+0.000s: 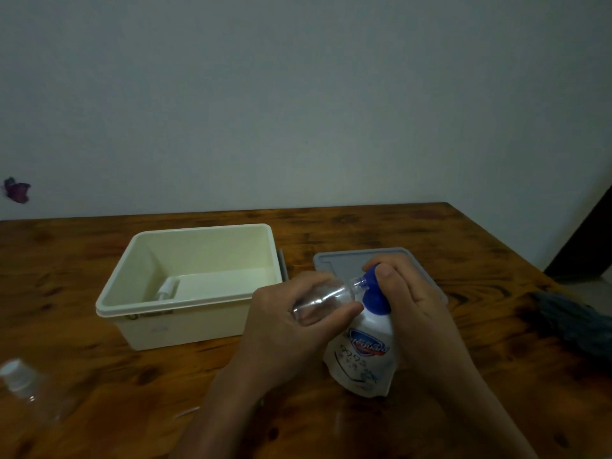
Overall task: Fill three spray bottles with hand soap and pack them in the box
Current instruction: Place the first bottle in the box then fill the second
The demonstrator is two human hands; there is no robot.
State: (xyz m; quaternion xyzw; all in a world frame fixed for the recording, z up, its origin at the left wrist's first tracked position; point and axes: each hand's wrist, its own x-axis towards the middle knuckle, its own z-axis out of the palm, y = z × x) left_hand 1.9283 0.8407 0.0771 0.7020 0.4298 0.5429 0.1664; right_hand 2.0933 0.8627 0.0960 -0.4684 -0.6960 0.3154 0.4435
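A clear spray bottle (323,298), uncapped and tilted nearly on its side, is held above the wooden table (430,233) with its open neck touching the blue spout of a white hand soap pouch (362,352). The left hand (288,323) has its fingers closed around the bottle's body. The right hand (404,293) grips the pouch near the spout, thumb pressed on the blue top. Behind the hands a grey lid (334,260) lies flat. To the left stands an open cream box (185,309); a bottle with a white cap (167,289) lies inside. A further clear bottle (20,379) shows blurred at the lower left edge. A dark cloth (576,319) lies at the right.
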